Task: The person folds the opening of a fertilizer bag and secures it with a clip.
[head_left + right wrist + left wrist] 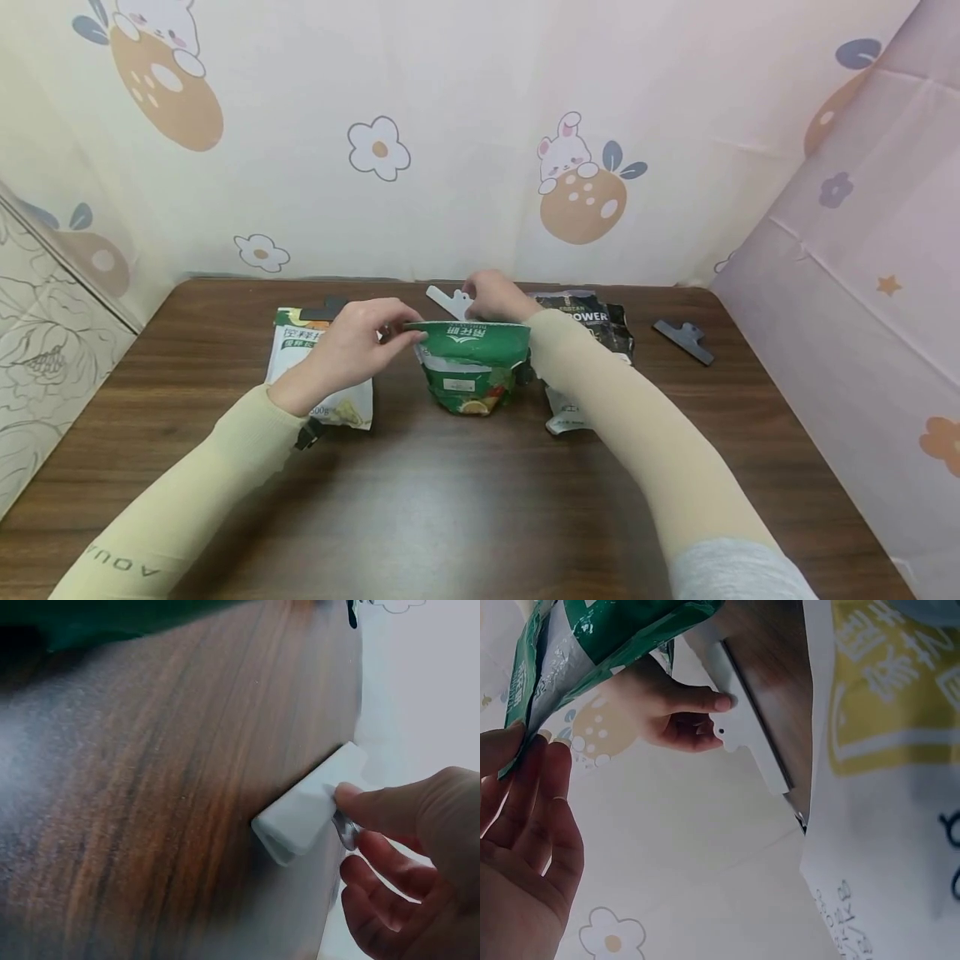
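A green food bag (472,367) stands on the wooden table near the middle, its flat top edge facing up. At that edge's left corner, my left hand (360,342) pinches the bag between thumb and fingers, as the left wrist view also shows. Behind the bag, my right hand (498,298) grips a white bag clip (447,302) between thumb and fingers. In the right wrist view the long bar of the clip (300,814) lies at or just above the tabletop; whether it touches is hard to tell. The clip is apart from the green bag.
To the left lies a white bag (356,408) with a black clip (322,310) at its top, partly behind my left arm. A black and white bag (621,325) is on the right, partly covered by my right arm. Further right lies a dark grey clip (684,340).
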